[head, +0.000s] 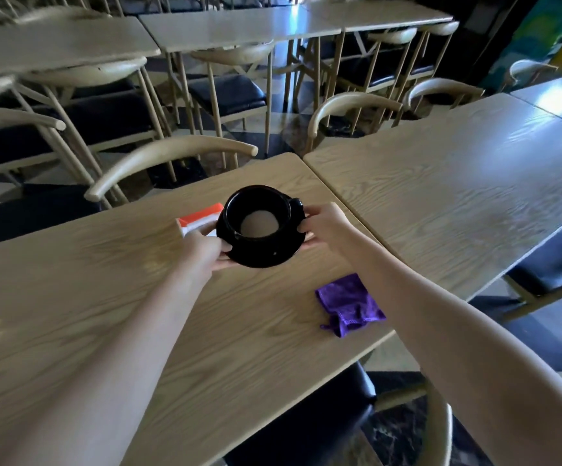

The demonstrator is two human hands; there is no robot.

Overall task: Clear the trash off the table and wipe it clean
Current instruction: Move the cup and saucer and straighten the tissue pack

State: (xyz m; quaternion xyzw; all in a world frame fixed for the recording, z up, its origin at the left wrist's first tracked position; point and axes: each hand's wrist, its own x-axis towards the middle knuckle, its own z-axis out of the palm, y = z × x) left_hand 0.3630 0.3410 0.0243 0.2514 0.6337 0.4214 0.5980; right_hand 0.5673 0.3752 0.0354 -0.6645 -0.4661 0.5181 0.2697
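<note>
A black cup with a little pale liquid in it stands on a black saucer. I hold the saucer above the wooden table, my left hand gripping its left rim and my right hand its right rim. Behind the saucer a small orange and white box lies on the table, partly hidden by my left hand. A crumpled purple cloth lies on the table near its right edge, under my right forearm.
A second wooden table adjoins on the right. Curved-back chairs with dark seats stand behind the table and at its near edge. More tables and chairs fill the room beyond.
</note>
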